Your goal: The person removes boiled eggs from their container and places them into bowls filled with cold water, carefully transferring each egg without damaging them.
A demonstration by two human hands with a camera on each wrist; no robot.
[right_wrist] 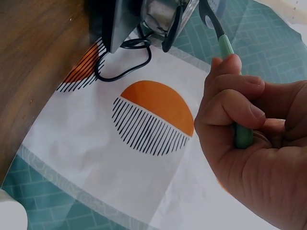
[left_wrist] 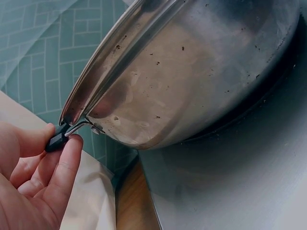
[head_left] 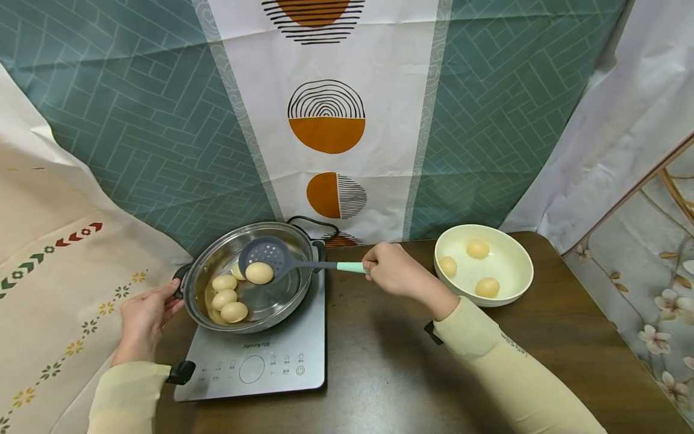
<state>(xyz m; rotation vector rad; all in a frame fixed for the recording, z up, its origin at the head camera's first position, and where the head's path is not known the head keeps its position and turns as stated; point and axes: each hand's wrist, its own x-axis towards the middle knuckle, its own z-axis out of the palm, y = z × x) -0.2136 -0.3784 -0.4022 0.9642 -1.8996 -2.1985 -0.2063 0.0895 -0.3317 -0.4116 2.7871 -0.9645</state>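
My right hand [head_left: 398, 271] grips the green handle [right_wrist: 243, 136] of a grey slotted skimmer [head_left: 267, 250]. One egg [head_left: 259, 273] sits on the skimmer's head, over the pan. With thumb and fingers, my left hand [left_wrist: 38, 172] pinches the black side handle [left_wrist: 56, 140] of the steel pan [head_left: 287, 307]. Inside the pan several eggs lie along its left side, among them a front egg [head_left: 234, 312]; one behind is partly hidden by the skimmer. To the right stands a cream bowl [head_left: 509, 265] holding three eggs, one of them the rear egg [head_left: 478, 248].
Beneath the pan is a silver induction cooker [head_left: 260, 367] with touch controls. A black cord [head_left: 320, 224] runs behind the pan. The brown wooden table [head_left: 374, 361] extends between cooker and bowl. Patterned cloth [head_left: 331, 66] hangs behind the table.
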